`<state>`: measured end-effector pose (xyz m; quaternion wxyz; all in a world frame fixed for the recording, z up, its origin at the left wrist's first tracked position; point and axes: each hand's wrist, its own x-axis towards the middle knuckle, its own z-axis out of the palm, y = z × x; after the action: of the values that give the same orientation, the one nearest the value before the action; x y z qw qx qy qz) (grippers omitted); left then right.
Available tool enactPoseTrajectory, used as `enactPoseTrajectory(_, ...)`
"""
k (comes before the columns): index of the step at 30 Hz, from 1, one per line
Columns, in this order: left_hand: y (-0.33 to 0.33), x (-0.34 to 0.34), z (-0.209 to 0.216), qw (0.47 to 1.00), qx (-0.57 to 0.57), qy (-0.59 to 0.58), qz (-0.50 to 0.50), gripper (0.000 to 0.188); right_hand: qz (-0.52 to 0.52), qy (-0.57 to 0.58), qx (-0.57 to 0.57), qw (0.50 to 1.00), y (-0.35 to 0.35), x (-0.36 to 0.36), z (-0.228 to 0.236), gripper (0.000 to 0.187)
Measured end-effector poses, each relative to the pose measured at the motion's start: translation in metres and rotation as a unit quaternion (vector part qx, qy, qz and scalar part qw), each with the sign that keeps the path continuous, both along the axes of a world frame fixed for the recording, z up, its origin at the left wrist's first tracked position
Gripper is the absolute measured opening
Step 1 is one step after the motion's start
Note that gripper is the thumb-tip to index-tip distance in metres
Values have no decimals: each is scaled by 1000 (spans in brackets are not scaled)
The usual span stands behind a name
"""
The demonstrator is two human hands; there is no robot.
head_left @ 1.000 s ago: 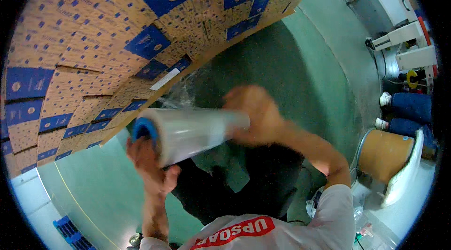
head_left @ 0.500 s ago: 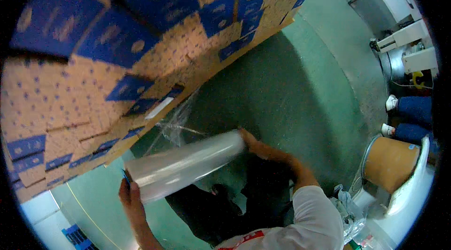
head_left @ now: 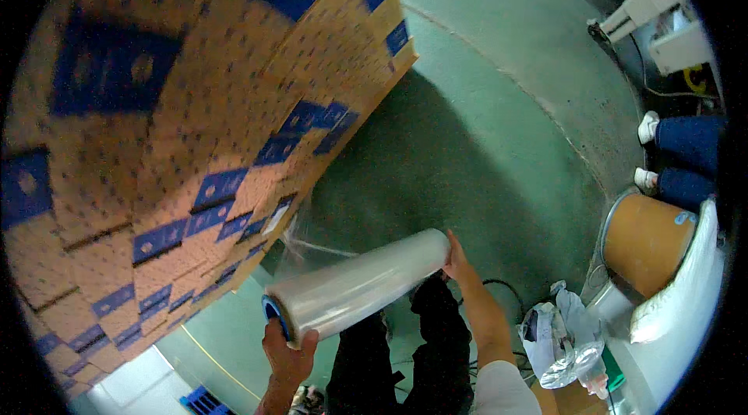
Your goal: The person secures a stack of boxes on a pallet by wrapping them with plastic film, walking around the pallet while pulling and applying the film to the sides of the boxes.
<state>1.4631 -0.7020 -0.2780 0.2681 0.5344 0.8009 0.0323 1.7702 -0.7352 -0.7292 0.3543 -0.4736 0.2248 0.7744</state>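
A large roll of clear stretch film (head_left: 362, 282) lies across in front of me at a slant, its right end farther away. My left hand (head_left: 288, 354) is closed on the near left end, by the blue-rimmed core. My right hand (head_left: 458, 257) grips the far right end; some of its fingers are hidden behind the roll. A loose, thin strip of film (head_left: 300, 247) runs from the roll toward the bottom of a tall stack of cardboard cartons (head_left: 234, 95). The cartons are brown with blue panels.
On the right stand a brown drum (head_left: 648, 240), a white sack (head_left: 678, 282) and plastic bags (head_left: 565, 333). Another person's legs (head_left: 686, 142) show beyond the drum. A dark cable (head_left: 506, 284) lies on the green floor (head_left: 483, 103). A blue pallet-like piece (head_left: 204, 401) sits at lower left.
The roll and both hands have shifted right and a little lower in view. The carton stack appears turned, with its far corner now farther left. Both hands keep hold of the roll.
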Motion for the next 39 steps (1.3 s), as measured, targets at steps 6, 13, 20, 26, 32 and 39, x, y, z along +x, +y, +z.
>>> enactPoseTrajectory(6, 87, 71, 52, 997, 38, -30, -55, 55, 31, -11, 6, 999, 95, 64, 66, 68)
enactPoseTrajectory(13, 203, 177, 91, 989, 98, -112, 27, 51, 170, -43, 68, 982, 288, 189, 151, 81)
enactPoseTrajectory(20, 355, 300, 114, 989, -2, -122, 78, 48, 195, -73, 56, 976, 478, 310, 111, 64)
enactPoseTrajectory(26, 487, 374, 110, 991, -43, -17, 128, 51, 352, -46, 22, 935, 656, 326, 101, 58)
enactPoseTrajectory(32, 597, 414, 78, 998, 12, 18, 67, 60, 401, -55, 43, 913, 788, 312, 71, 57)
enactPoseTrajectory(39, 736, 371, 32, 996, 32, -69, 53, 41, 477, -84, 44, 874, 955, 247, 40, 70)
